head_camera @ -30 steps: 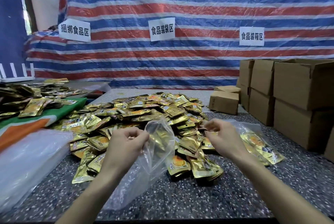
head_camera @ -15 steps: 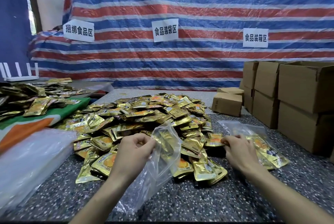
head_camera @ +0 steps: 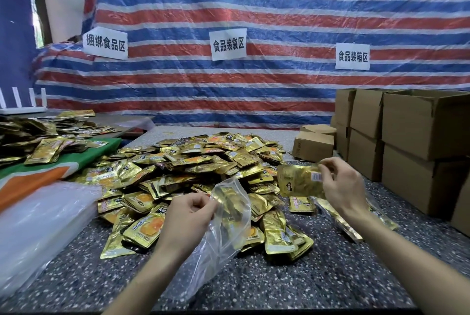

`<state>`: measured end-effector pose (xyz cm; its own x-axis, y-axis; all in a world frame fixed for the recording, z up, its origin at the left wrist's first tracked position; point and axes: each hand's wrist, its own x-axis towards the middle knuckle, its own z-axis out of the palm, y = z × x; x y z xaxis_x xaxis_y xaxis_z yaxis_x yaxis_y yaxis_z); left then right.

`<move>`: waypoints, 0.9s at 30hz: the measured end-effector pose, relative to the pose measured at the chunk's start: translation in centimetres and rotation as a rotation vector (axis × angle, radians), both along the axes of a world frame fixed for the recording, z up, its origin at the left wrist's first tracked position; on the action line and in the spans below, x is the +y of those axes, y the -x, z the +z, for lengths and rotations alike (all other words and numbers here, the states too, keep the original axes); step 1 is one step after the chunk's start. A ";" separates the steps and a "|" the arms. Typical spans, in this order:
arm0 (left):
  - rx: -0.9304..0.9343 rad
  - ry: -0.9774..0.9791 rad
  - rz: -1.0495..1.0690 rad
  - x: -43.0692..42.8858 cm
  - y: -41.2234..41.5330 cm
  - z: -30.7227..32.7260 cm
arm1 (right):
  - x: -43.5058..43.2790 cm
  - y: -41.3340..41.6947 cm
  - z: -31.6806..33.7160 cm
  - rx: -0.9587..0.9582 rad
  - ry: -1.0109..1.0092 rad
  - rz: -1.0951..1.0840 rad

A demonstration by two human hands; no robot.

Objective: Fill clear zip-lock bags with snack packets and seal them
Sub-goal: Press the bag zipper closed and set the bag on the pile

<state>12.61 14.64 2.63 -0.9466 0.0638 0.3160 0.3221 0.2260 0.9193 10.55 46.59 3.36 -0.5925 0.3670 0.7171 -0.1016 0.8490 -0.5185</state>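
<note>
A big heap of gold snack packets [head_camera: 193,169] covers the middle of the speckled table [head_camera: 292,281]. My left hand [head_camera: 188,218] pinches the rim of a clear zip-lock bag [head_camera: 223,233], which hangs open toward the table's near edge. My right hand [head_camera: 340,187] holds a gold packet [head_camera: 297,181] lifted above the heap's right side, to the right of the bag mouth. A filled clear bag [head_camera: 338,220] with gold packets lies on the table under my right forearm, partly hidden.
A stack of empty clear bags [head_camera: 38,223] lies at the left. Brown cardboard boxes [head_camera: 419,141] stand stacked at the right, a small box [head_camera: 314,145] behind the heap. More packets [head_camera: 30,139] lie on a green and orange cloth [head_camera: 38,174] far left. A striped tarp hangs behind.
My right hand has risen from the heap with a gold packet in its fingers. My left hand keeps hold of the bag's rim in nearly the same place.
</note>
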 end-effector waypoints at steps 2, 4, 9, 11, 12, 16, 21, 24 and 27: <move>-0.002 -0.002 0.002 0.0 0.1 -0.1 | -0.8 -0.3 1.1 0.057 0.059 0.038; 0.004 0.008 0.011 0.1 0.2 -0.2 | -2.0 -0.8 2.3 0.087 0.130 0.092; 0.011 0.029 0.022 0.4 0.2 -0.3 | -6.1 -2.1 5.5 0.057 0.482 0.325; 0.000 0.023 0.001 0.6 0.3 -0.3 | -8.0 -2.5 6.1 -0.018 0.640 0.422; -0.005 0.027 -0.003 0.7 0.3 -0.3 | -8.9 -2.6 6.1 -0.068 0.686 0.461; 0.033 0.034 0.047 0.7 0.0 -0.5 | -10.8 -2.6 5.6 -0.183 0.282 0.329; 0.070 -0.009 0.100 0.1 -0.3 -0.3 | -11.8 -3.2 6.3 -0.132 0.005 0.157; 0.090 -0.065 0.084 0.3 -0.5 0.1 | -13.1 -3.3 6.7 -0.207 0.005 0.174; 0.149 -0.086 0.078 1.4 -0.8 0.5 | -14.8 -2.9 6.8 -0.299 0.034 0.215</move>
